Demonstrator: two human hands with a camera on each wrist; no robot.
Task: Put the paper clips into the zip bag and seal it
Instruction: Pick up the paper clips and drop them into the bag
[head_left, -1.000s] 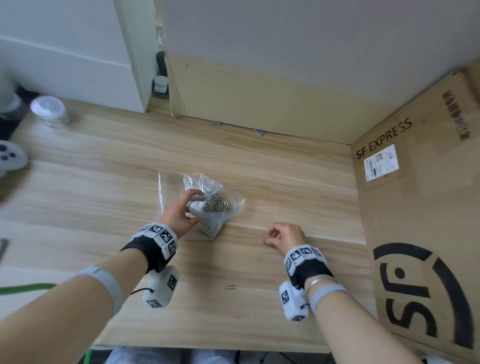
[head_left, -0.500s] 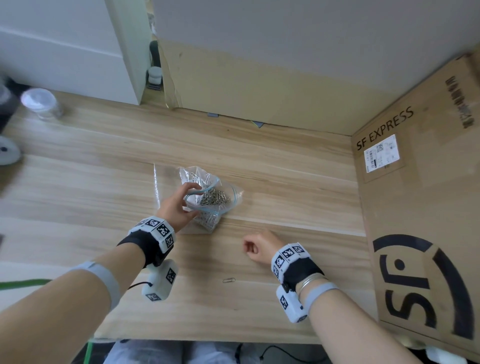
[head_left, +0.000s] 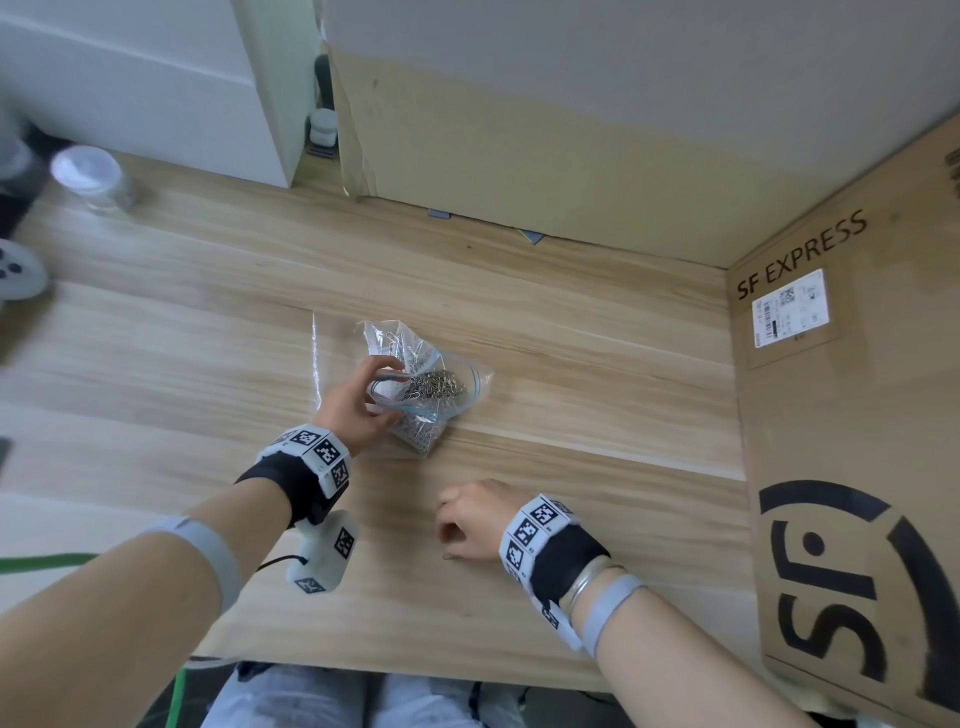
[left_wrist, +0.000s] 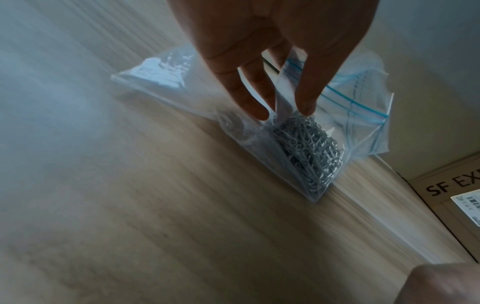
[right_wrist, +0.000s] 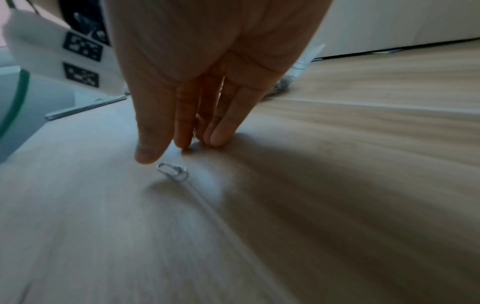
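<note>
A clear zip bag (head_left: 457, 384) with a blue zip line stands on the wooden table (head_left: 571, 364), its mouth open upward. A heap of silver paper clips (head_left: 434, 387) fills it, seen close in the left wrist view (left_wrist: 306, 148). My left hand (head_left: 363, 400) pinches the near rim of the zip bag (left_wrist: 350, 115) between thumb and fingers (left_wrist: 306, 109). My right hand (head_left: 467, 525) is low near the front edge, fingertips (right_wrist: 218, 139) on the wood. One loose paper clip (right_wrist: 172, 171) lies just beyond its thumb, untouched. A small shiny piece sits pinched between two of its fingers.
A large SF EXPRESS cardboard box (head_left: 841, 415) walls off the right side. A cardboard panel (head_left: 519, 156) stands along the back. A clear lidded jar (head_left: 93, 176) and a white round object (head_left: 15, 265) sit at the far left. The table's front edge (head_left: 415, 670) is close behind my right wrist.
My right hand lifted a clip from mid-table, then drew back and left toward the front edge, arriving over the second loose clip. The left hand kept hold of the bag's rim.
</note>
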